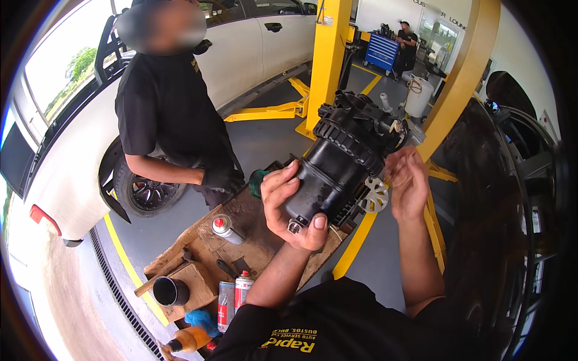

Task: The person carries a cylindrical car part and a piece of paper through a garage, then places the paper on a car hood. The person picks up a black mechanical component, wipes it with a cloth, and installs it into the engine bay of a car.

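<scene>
The left hand (279, 207) is clasping the black filter housing (331, 171) over the workbench (259, 219). The right hand (411, 186) is hovering half-curled beside its top; any pinch is indeterminable. Handling is apparently underway, next requiring steady left-hand support.

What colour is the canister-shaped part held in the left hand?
The canister-shaped part is black, best seen in the head view.

Yellow lettering (294, 343) on black shirt (355, 313); dark lettering (455, 21) on white wall (391, 13).
</scene>
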A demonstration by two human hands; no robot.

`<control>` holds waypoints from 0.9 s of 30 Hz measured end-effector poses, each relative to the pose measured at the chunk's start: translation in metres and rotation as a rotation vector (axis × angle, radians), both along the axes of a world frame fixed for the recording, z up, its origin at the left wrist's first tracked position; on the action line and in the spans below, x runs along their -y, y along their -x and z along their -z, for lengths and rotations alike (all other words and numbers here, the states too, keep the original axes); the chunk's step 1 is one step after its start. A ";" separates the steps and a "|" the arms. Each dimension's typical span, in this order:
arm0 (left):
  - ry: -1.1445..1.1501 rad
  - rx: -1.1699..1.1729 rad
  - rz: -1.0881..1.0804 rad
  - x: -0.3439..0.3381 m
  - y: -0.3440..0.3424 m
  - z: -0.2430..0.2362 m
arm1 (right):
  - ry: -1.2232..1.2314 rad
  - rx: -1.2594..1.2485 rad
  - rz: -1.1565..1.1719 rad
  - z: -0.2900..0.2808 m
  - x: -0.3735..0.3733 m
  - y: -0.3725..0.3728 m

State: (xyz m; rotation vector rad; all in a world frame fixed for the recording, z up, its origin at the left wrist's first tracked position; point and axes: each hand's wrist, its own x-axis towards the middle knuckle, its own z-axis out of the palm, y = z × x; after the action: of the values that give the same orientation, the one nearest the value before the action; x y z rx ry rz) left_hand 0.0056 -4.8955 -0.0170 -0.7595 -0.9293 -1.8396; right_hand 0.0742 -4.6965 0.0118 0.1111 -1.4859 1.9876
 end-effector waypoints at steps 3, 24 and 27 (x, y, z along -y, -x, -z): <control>0.204 -0.163 -0.217 -0.015 -0.005 0.013 | 0.110 0.020 -0.155 0.019 0.034 -0.035; 1.505 1.231 -0.242 -0.072 0.024 0.269 | 0.689 0.273 -0.508 0.235 -0.234 -0.092; 1.714 1.315 -0.514 -0.103 0.027 0.293 | 0.709 0.255 -0.565 0.240 -0.275 -0.078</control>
State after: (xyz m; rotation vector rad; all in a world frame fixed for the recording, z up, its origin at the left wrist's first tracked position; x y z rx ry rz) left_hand -0.0218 -4.7922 -0.3104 0.0723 -3.2202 -0.4562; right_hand 0.1521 -4.4215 -0.2281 -0.0355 -0.8466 2.9701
